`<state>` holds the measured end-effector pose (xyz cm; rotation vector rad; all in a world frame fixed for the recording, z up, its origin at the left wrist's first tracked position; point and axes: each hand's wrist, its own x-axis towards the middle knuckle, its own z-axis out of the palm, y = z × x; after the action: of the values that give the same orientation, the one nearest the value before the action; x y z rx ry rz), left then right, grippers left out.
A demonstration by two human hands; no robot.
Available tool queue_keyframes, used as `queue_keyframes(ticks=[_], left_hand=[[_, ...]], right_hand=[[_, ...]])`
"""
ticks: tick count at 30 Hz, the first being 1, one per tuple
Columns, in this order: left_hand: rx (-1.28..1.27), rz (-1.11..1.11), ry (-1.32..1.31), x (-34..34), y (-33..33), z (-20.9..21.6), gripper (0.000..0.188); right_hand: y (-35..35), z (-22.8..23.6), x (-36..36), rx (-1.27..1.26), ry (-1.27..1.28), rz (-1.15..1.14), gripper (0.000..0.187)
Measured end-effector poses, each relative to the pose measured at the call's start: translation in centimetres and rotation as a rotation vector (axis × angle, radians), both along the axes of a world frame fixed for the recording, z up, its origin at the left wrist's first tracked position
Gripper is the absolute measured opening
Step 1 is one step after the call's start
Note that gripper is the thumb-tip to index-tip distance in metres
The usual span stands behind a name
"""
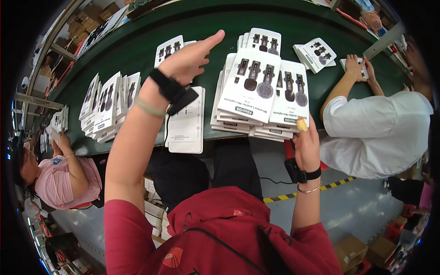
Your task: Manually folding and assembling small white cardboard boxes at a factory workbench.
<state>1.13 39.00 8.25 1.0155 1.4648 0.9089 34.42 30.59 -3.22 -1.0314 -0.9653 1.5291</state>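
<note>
My left hand point(190, 59) is raised over the green table, fingers stretched out and apart from the boxes, holding nothing. Beneath its wrist lies a white box point(185, 133) with its printed back up. To the right stands a tall double pile of white microphone boxes point(250, 87), their fronts showing dark clip-on microphones. My right hand point(307, 149) is at the pile's near right corner, its fingers extended along the boxes' side and partly hidden. A small yellow cover point(302, 125) sits on one of its fingertips. Both wrists wear black straps with small devices.
More box stacks stand on the green table point(151, 27) at left point(107, 103), behind my left hand point(169, 49) and at back right point(317, 55). A co-worker in white point(371, 128) handles a box at right; another in pink point(64, 178) sits at left.
</note>
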Motion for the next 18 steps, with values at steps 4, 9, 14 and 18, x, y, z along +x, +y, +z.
queue_keyframes(ticks=[4, 9, 14, 18], left_hand=[[-0.135, -0.11, 0.116, -2.0, 7.8, -3.3, 0.1], [-0.308, -0.202, -0.032, -1.6, 12.9, -6.0, 0.096], [-0.373, -0.248, -0.137, 1.4, 15.0, -6.1, 0.098], [-0.297, -0.325, -0.297, 2.7, 16.5, -7.4, 0.101]], right_hand=[[0.0, 0.2, -0.1, -0.002, -0.03, 0.013, 0.05], [-0.1, 1.3, -1.0, 0.02, -0.005, -0.013, 0.051], [-0.7, 1.4, -1.0, -0.041, -0.067, -0.061, 0.052], [-0.2, 1.4, -1.3, -0.017, -0.124, -0.083, 0.052]])
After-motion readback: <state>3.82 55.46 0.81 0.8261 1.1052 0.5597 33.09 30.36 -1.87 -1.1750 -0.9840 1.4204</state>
